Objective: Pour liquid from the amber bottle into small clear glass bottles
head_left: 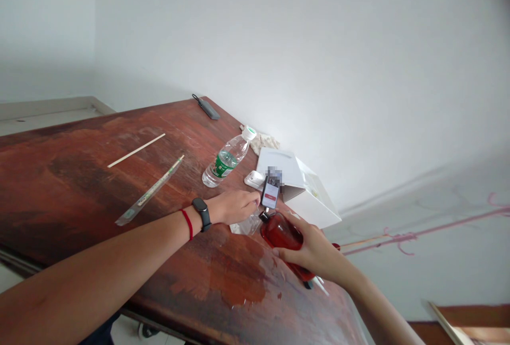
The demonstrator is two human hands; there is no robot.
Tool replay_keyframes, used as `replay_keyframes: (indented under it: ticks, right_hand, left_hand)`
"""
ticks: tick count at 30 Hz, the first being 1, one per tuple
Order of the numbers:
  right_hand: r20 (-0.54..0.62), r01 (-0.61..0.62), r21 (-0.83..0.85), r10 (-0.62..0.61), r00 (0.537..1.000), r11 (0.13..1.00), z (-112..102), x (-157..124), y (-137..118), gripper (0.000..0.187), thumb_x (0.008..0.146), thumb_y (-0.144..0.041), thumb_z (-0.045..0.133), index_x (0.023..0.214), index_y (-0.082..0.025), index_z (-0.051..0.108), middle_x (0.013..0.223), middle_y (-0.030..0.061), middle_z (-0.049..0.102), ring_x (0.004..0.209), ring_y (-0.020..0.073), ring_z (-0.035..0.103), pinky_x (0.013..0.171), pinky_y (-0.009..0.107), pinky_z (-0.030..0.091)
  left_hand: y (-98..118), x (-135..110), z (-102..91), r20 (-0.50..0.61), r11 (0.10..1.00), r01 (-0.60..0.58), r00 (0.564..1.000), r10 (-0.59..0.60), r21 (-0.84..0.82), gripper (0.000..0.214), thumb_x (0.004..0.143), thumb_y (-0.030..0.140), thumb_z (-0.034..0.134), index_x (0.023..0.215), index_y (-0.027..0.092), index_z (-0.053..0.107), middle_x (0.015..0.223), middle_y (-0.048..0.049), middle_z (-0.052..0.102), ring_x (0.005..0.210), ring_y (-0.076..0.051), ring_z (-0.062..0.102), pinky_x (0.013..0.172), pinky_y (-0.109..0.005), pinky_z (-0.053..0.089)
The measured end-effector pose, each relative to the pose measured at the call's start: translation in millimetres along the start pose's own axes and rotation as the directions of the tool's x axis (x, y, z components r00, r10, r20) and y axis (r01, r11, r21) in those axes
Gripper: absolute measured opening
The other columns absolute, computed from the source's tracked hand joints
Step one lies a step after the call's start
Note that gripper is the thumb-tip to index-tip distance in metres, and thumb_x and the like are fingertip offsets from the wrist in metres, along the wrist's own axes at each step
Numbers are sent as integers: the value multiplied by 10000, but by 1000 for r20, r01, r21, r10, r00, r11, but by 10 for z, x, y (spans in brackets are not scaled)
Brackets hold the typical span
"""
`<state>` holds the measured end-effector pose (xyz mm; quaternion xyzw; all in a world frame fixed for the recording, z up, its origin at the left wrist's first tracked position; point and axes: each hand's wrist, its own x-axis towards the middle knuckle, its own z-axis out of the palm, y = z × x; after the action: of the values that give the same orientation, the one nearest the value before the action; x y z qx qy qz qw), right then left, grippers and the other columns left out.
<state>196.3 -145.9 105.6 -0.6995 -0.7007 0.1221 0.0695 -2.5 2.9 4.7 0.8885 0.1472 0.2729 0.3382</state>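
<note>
Head view, centre: my right hand wraps a translucent red bottle, seemingly steadying, needing firmness; left hand curls, hold unclear, by crumpled clear plastic.

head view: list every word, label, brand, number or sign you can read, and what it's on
Nothing can be read for certain.
Green label on the clear bottle: print too small.
Phone screen: text too small.
Chopstick wrapper: printing too blurred.
Red bottle in the right hand: no lettering visible.
</note>
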Motion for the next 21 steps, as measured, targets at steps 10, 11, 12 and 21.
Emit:
replay_keyframes:
  ticks: [10,11,12,21]
  right_hand:
    - [-20,-53,28,54,998,998,110,-14,-36,840,729,-463,828,1509,-250,598,1313,106,770,1180,392,725,1043,570,549]
    - [-16,-56,33,56,998,998,118,-16,-31,841,730,-465,829,1508,-244,599,1323,109,766,1186,394,723,1047,571,546]
    - [-14,-55,36,56,998,998,126,-18,-24,838,731,-467,829,1505,-240,601,1325,111,765,1187,397,723,1048,572,545]
    - [-41,-18,55,20,999,998,184,-37,27,821,754,-445,830,1512,-247,587,1323,107,769,1198,392,724,1054,574,548]
  left_hand:
    - [-35,0,6,5,1000,13,1000,-14,21,235,1063,230,364,1079,226,598,1103,-70,776,1003,-265,725,844,-340,507]
    - [-39,2,8,6,1000,13,1000,-14,22,235,1061,230,365,1079,225,599,1100,-71,776,1002,-267,727,842,-340,507]
    - [-41,3,10,6,1000,13,1000,-14,23,235,1060,230,365,1076,224,599,1096,-71,777,998,-268,728,839,-340,507]
    - [-23,6,5,3,1000,8,1000,-8,23,234,1047,211,364,1045,216,598,1073,-73,781,982,-266,733,831,-333,502]
